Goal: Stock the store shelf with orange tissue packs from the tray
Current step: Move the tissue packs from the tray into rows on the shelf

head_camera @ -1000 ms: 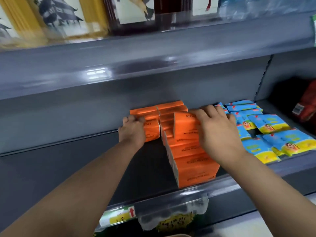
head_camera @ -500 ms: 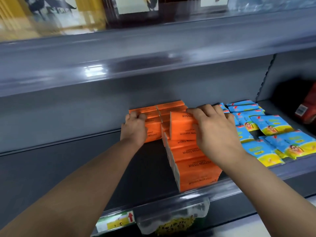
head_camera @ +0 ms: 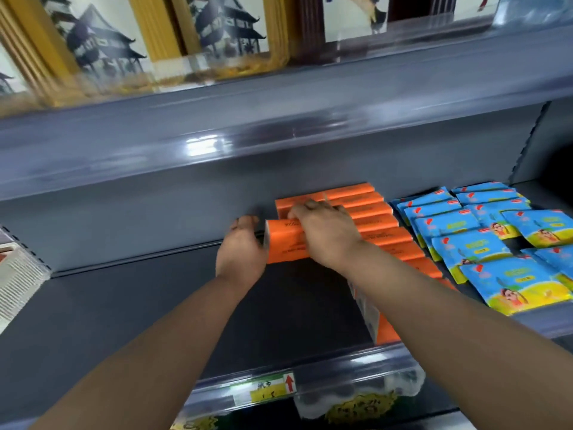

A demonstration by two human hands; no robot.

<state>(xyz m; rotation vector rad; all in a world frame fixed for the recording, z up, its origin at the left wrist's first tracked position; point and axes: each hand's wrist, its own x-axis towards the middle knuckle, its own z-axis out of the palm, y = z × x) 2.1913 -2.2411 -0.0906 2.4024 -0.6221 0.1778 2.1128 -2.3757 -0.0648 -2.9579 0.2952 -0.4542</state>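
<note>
Orange tissue pack [head_camera: 286, 243] is at the back of the shelf [head_camera: 139, 305], just left of the orange row [head_camera: 381, 225]. The right hand [head_camera: 325, 234] curls over its top and the left hand [head_camera: 242, 252] cups its end. Danger now: shove too hard rightward and that standing row could buckle into the blue packs [head_camera: 459, 225]. Let go unevenly and it tips forward.

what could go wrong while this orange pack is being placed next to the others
1. The left hand and right hand hold the orange pack just left of the row of orange packs. If it is set down crooked, it could lean or leave a gap.
2. The right forearm lies across the row's front packs, which sit near the shelf edge. Pulling back carelessly might knock one off.
</note>
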